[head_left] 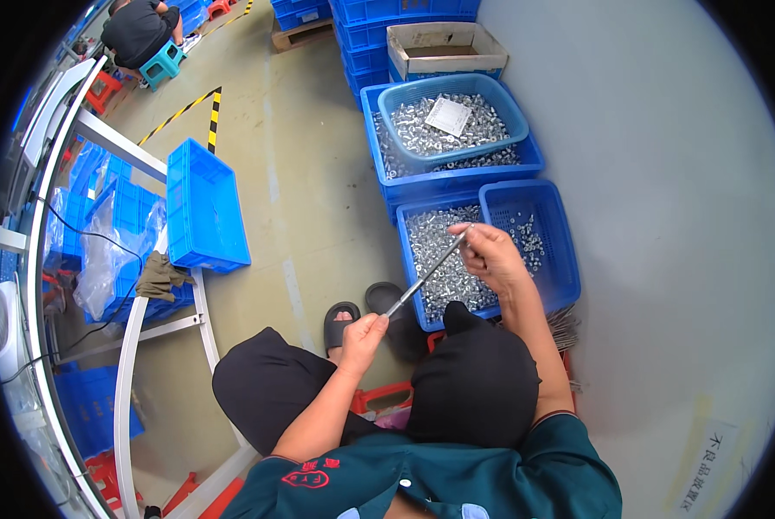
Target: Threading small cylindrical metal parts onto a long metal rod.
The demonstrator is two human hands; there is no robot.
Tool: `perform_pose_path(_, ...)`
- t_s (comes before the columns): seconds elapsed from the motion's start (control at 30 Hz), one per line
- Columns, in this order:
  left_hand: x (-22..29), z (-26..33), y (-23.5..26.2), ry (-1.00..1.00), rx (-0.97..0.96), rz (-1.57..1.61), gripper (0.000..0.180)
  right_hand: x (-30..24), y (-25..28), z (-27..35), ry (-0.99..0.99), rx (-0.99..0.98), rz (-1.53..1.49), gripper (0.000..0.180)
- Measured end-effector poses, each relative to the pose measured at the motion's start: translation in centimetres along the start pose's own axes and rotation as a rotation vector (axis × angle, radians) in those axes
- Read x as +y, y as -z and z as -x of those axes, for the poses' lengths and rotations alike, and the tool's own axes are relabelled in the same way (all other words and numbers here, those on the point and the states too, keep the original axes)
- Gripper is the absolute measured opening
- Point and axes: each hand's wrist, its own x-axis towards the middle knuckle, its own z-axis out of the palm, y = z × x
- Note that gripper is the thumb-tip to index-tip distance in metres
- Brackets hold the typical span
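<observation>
A thin metal rod [426, 273] runs slantwise between my hands. My left hand [363, 336] grips its lower end above my knee. Its upper end is pinched in the fingers of my right hand [489, 256], where several small metal pieces look threaded onto the tip. Under that hand stands a blue crate [414, 285] full of small silvery metal parts, and a perforated blue basket [559, 251] with a few parts rests partly in it.
Further off, a blue basket [396, 112] heaped with silvery parts sits in a larger blue crate [526, 163]. An upturned blue crate [204, 208] rests on a white frame at left. A seated person [141, 30] is at top left. A grey wall is at right.
</observation>
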Motion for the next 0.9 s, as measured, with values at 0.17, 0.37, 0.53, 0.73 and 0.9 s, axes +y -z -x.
perform_pose_path(0.17, 1.1, -0.5, -0.1, 0.033, -0.014, 0.047, 0.037, 0.7, 0.3, 0.0, -0.138, 0.050, 0.010, 0.022)
perform_pose_path(0.37, 0.7, -0.4, 0.1, 0.049, 0.019, -0.046, 0.036, 1.1, 2.2, -1.3, -0.120, 0.175, -0.385, 0.022)
perform_pose_path(0.53, 0.2, 0.0, 0.3, 0.047, 0.008, -0.129, 0.034, 0.4, 2.3, -1.1, -0.066, 0.085, -0.430, 0.019)
perform_pose_path(0.73, 0.9, 0.1, 0.3, 0.036, 0.002, -0.126, 0.033, 1.1, 3.1, -1.1, -0.066, -0.100, -0.673, 0.016)
perform_pose_path(0.9, 1.0, 0.1, 0.2, -0.030, 0.018, -0.161, 0.035, 0.9, 3.2, -1.1, -0.141, -0.137, -0.643, 0.014)
